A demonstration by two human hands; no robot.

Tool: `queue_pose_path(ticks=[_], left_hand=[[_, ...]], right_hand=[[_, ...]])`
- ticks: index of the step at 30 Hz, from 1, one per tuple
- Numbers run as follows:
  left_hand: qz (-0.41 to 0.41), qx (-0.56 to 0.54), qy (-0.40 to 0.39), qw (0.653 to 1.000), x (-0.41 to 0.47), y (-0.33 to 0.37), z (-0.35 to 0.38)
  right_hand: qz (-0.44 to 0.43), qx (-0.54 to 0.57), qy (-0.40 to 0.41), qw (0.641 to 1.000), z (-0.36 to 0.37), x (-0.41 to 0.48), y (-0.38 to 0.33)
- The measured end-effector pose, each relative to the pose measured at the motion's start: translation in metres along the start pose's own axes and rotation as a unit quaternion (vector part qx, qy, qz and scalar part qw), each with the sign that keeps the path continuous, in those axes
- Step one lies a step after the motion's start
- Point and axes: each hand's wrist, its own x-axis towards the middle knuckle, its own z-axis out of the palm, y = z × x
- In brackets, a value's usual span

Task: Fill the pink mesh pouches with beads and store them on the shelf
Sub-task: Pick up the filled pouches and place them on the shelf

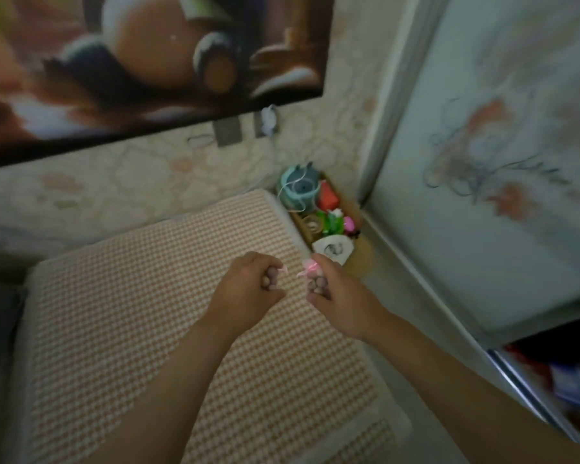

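Each hand carries a pink mesh pouch filled with brownish beads above a checked mattress [148, 296]. My left hand [248, 289] grips one pouch [272, 277], most of it hidden in the curled fingers, a pink tie poking out to the right. My right hand [335, 296] grips the other pouch [317, 283], its beads showing through the mesh and its pink drawstring top sticking up. The two hands are close together but apart. The picture is blurred.
A wooden shelf [362, 259] sits between the mattress and a sliding wardrobe door [482, 195], holding a teal spool [297, 190], a red box, green and pink toys and a white item [334, 251]. A large picture [131, 61] hangs on the wall behind.
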Motion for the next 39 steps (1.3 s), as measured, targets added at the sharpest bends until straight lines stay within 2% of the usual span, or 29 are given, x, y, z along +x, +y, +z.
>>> queue_pose_path(ticks=[7, 13, 17, 23, 28, 33, 39], left_hand=[[0.077, -0.011, -0.046, 0.996, 0.091, 0.213, -0.016], [0.187, -0.029, -0.08, 0.979, 0.132, 0.367, 0.014], [0.246, -0.066, -0.137, 0.957, 0.136, 0.445, 0.054], [0.313, -0.1, -0.243, 0.913, 0.113, 0.571, 0.139], [0.334, -0.091, -0.328, 0.879, 0.081, 0.671, 0.239], [0.348, -0.096, -0.381, 0.851, 0.032, 0.784, 0.333], [0.361, -0.092, -0.412, 0.832, -0.028, 0.89, 0.427]], right_hand=[[0.047, -0.017, 0.109, 0.993, -0.221, -0.063, -0.014], [0.117, -0.04, 0.189, 0.974, -0.343, -0.142, 0.019], [0.184, -0.049, 0.236, 0.953, -0.394, -0.217, 0.045], [0.296, -0.077, 0.315, 0.898, -0.456, -0.344, 0.101], [0.364, -0.054, 0.354, 0.86, -0.488, -0.454, 0.165], [0.376, -0.021, 0.407, 0.832, -0.529, -0.557, 0.247], [0.425, -0.016, 0.411, 0.807, -0.562, -0.667, 0.333]])
